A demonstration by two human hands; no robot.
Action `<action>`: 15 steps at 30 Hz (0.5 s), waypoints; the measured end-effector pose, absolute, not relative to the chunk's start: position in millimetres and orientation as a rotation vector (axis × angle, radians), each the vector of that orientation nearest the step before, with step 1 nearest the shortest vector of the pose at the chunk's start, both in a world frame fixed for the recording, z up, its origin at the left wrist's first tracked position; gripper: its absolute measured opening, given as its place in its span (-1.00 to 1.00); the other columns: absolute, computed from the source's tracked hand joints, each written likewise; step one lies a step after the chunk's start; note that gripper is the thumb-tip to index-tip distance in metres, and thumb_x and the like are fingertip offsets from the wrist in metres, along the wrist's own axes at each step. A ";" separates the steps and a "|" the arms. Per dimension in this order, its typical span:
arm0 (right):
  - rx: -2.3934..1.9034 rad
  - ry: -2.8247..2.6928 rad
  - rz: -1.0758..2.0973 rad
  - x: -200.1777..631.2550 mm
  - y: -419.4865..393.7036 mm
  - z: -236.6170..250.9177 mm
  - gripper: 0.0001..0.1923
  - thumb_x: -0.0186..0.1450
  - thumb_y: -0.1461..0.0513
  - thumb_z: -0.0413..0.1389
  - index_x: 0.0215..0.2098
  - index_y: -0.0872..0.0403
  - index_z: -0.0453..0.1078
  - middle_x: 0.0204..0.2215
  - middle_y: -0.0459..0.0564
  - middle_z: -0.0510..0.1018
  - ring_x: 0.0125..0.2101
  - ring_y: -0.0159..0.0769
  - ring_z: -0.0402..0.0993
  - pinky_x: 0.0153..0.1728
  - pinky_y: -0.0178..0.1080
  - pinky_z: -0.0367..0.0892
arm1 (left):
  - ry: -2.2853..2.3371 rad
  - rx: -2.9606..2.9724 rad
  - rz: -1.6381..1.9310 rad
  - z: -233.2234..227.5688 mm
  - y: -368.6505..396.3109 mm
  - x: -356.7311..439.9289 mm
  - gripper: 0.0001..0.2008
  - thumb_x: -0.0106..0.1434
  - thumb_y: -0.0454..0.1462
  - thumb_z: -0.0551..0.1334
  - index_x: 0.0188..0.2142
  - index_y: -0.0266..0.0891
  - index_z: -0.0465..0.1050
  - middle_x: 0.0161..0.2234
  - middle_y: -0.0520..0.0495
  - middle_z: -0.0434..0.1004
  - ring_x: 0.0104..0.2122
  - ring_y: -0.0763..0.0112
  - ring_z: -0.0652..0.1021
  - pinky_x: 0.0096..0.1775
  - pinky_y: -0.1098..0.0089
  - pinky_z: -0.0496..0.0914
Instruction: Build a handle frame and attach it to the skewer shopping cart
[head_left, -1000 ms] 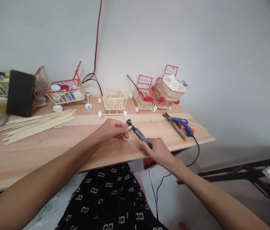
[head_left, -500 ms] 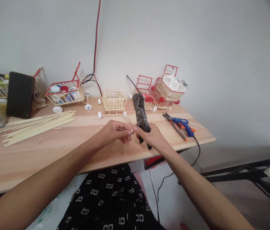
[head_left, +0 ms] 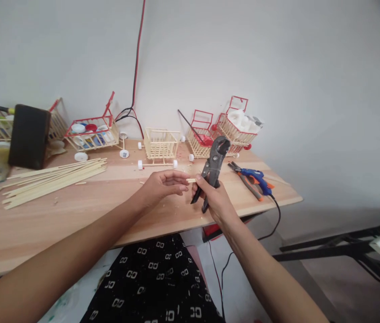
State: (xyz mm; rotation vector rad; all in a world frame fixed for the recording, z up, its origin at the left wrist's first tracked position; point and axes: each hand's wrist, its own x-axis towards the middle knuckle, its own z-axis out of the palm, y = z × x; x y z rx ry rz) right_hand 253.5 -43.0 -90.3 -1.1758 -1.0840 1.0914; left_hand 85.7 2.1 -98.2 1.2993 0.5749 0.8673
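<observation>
Pinched in the right hand [head_left: 217, 197], which also cradles cutters [head_left: 214, 162] with handles splayed, short sticks [head_left: 192, 180] jut above the bench [head_left: 75, 206] near its front edge, the left hand [head_left: 163, 185] loosely spread beside their tips; a firm, level pinch should hold them aligned.

Craft workspace
Glue gun [head_left: 258, 176] near right corner of the table [head_left: 41, 224], miniature stick-built carts [head_left: 158, 151] along its back edge.

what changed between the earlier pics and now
The black hand tool swung up and rightward in the right hand, which now also pinches a short stick piece; the left hand has loosened its pinch. The unpainted cart, stick bundle and glue gun stayed put.
</observation>
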 end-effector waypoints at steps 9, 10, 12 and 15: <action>-0.905 -0.655 1.290 212.7 -46.1 -97.0 -0.71 0.04 0.08 0.32 -0.48 0.11 0.39 -0.62 -0.16 0.40 -0.58 -0.46 0.33 -0.53 -0.38 0.29 | 0.547 1.279 1.063 -95.1 -5.4 91.3 -0.80 0.08 -0.29 0.36 -0.27 -0.30 0.51 -0.48 0.01 0.55 -0.46 0.49 0.52 -0.35 0.43 0.41; -0.905 -0.619 1.262 208.0 -46.8 -97.0 -0.71 0.04 0.08 0.31 -0.48 0.11 0.39 -0.61 -0.16 0.40 -0.57 -0.46 0.33 -0.54 -0.38 0.27 | 0.561 1.273 1.083 -94.0 -6.7 91.5 -0.80 0.07 -0.29 0.37 -0.29 -0.29 0.51 -0.48 0.02 0.53 -0.47 0.49 0.51 -0.36 0.43 0.41; -0.913 -0.553 1.213 199.5 -48.1 -97.0 -0.71 0.05 0.08 0.31 -0.47 0.11 0.39 -0.59 -0.16 0.40 -0.58 -0.47 0.32 -0.58 -0.39 0.24 | 0.595 1.277 1.129 -92.1 -9.0 91.7 -0.81 0.04 -0.29 0.39 -0.32 -0.28 0.51 -0.49 0.04 0.51 -0.47 0.50 0.49 -0.39 0.45 0.39; -0.910 -0.499 1.167 189.2 -49.5 -97.5 -0.74 0.08 0.09 0.28 -0.46 0.10 0.40 -0.59 -0.17 0.41 -0.60 -0.48 0.30 -0.59 -0.39 0.24 | 0.651 1.296 1.171 -90.0 -11.1 91.5 -0.85 0.06 -0.28 0.37 -0.35 -0.29 0.52 -0.50 0.04 0.48 -0.49 0.52 0.45 -0.40 0.47 0.36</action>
